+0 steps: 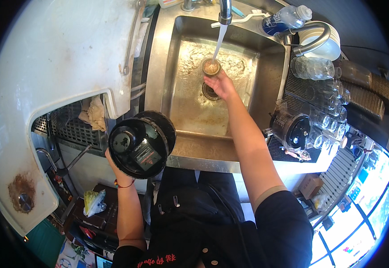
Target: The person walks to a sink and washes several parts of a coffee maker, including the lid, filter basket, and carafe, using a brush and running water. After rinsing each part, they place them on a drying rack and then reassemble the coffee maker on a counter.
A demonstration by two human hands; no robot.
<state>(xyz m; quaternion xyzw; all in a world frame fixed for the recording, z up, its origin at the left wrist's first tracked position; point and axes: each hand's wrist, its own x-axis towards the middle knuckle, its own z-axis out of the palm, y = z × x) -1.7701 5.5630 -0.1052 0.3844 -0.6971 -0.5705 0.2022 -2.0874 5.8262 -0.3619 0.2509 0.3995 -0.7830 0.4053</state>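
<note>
My right hand point(224, 86) reaches over the sink and holds a small round metal cup point(211, 68). A stream of water point(219, 42) runs from the chrome faucet point(225, 12) into the cup's mouth. Below the hand is the drain point(211, 91) of the stainless steel sink point(201, 149), and water ripples across the sink floor. My left hand point(111, 163) is at the sink's left front corner, mostly hidden behind a black round appliance point(137, 147) that it holds. The appliance is tilted, with its wet underside and a printed label facing up.
Right of the sink stand a clear pitcher with a black lid point(289, 129), several upturned glasses point(321, 119) and stacked white plates point(321, 47). A plastic bottle point(286, 20) and a second curved faucet point(315, 40) are behind. A white panel point(80, 43) with a cut-out edge borders the left.
</note>
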